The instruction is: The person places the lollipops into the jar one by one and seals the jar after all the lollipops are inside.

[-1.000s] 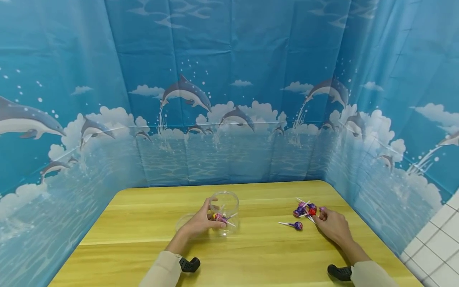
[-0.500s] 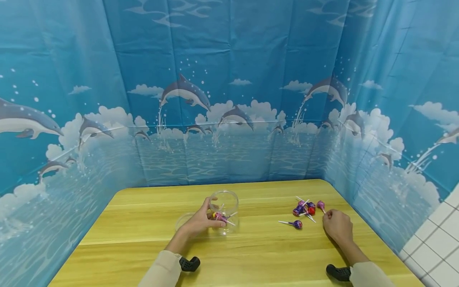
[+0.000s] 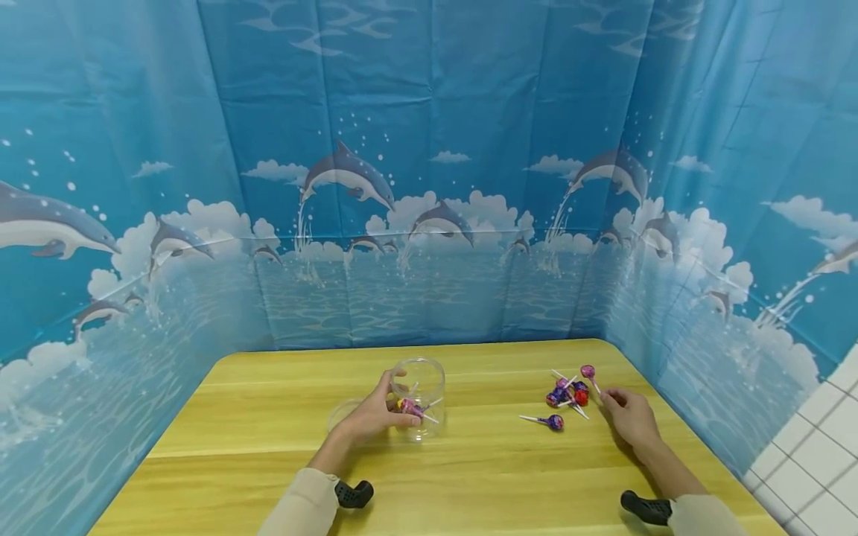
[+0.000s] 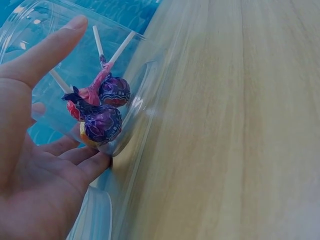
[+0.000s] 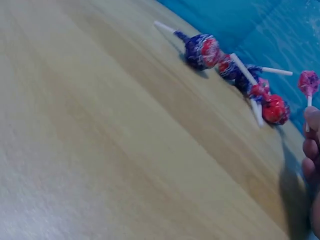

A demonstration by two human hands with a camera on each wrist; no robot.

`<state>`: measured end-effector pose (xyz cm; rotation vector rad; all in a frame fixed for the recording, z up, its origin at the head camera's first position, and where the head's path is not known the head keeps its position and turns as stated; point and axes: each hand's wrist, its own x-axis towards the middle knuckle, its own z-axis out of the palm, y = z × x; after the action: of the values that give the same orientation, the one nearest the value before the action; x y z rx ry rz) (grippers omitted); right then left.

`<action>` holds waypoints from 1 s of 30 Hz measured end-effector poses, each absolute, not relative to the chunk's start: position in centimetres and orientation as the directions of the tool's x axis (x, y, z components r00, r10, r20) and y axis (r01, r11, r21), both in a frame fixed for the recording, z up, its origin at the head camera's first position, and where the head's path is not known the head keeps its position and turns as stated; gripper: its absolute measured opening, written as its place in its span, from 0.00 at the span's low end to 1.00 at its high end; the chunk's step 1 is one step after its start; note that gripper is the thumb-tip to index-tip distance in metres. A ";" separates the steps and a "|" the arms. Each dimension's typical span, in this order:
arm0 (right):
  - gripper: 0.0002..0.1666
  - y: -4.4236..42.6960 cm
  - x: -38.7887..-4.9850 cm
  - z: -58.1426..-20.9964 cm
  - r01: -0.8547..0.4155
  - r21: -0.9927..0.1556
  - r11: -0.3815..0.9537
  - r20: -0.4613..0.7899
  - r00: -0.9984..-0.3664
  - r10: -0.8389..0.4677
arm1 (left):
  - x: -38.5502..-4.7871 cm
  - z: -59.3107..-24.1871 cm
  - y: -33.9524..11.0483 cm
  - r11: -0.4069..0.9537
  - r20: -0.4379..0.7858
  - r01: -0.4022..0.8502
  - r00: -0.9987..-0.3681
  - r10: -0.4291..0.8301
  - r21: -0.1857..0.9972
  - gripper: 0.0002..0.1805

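Note:
My left hand (image 3: 373, 414) holds a clear plastic jar (image 3: 429, 372) from its left side, thumb in front and fingers behind. Several wrapped lollipops (image 4: 102, 122) lie in the bottom of the jar, sticks pointing up and outward. On the right, my right hand (image 3: 630, 418) pinches a pink lollipop (image 3: 588, 371) by its white stick, head up and raised off the table. Just left of that hand lies a pile of lollipops (image 3: 563, 396) in purple, red and pink wrappers. One purple lollipop (image 3: 555, 422) rests apart, nearer the front.
A clear round lid (image 3: 340, 411) lies on the yellow wood-grain table (image 3: 482, 476), partly behind my left hand. Blue dolphin-print curtains (image 3: 469, 298) stand along the table's back and sides. Each wrist wears a black device (image 3: 354, 493).
My right hand has drawn the pink lollipop away from the pile and lifted it, its grip now on the stick. The left hand and jar have stayed in place.

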<state>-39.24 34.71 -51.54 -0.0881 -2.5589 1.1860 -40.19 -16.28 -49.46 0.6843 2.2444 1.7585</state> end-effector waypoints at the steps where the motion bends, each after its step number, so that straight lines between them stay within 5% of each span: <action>1: 0.25 34.7 -39.2 -51.5 -0.082 -0.758 0.647 0.257 -0.950 0.180 | -40.2 -49.5 -16.3 0.180 0.116 0.227 -0.870 0.479 0.957 0.48; 30: 0.19 26.9 -41.3 -45.8 -0.270 -0.813 0.515 0.255 -0.962 -0.103 | -40.7 -49.7 -16.3 0.098 0.110 0.180 -0.863 0.493 0.979 0.49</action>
<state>-41.28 26.90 -45.81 0.3206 -2.5793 1.4307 -40.70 -16.26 -49.72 0.6714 2.1297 1.8401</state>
